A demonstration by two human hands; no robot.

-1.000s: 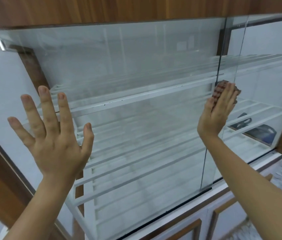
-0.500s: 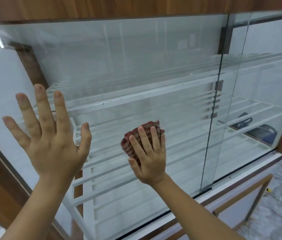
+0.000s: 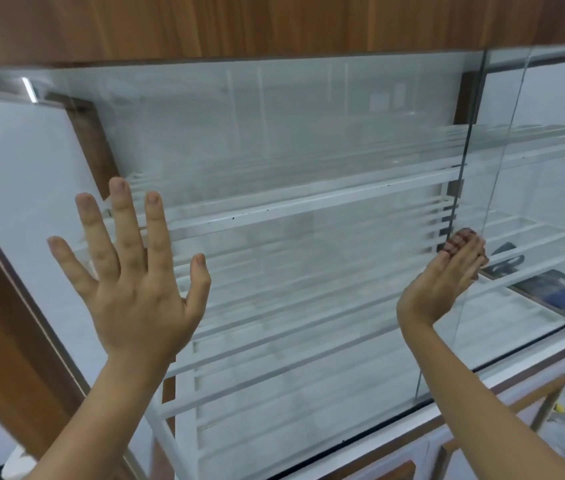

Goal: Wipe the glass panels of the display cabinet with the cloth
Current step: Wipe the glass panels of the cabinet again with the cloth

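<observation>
The display cabinet's large glass panel (image 3: pixel 309 140) fills the view, with a narrower panel (image 3: pixel 548 188) to its right past a vertical glass edge. My left hand (image 3: pixel 135 271) lies flat on the left part of the large panel, fingers spread and straight. My right hand (image 3: pixel 447 282) presses a folded red checked cloth (image 3: pixel 459 239) against the glass near the right edge of the large panel, fingers straight over it. Most of the cloth is hidden under my fingers.
White slatted shelves (image 3: pixel 309 202) run inside the cabinet. Two dark blue objects (image 3: pixel 548 289) lie on a lower shelf at the right. A wooden top board (image 3: pixel 274 22) and a wooden side frame (image 3: pixel 0 323) border the glass. A white sill (image 3: pixel 482 403) runs along the bottom.
My right hand has swept the cloth from the middle of the large panel back to its right edge, after coming leftward from there earlier. My left hand has stayed flat on the glass.
</observation>
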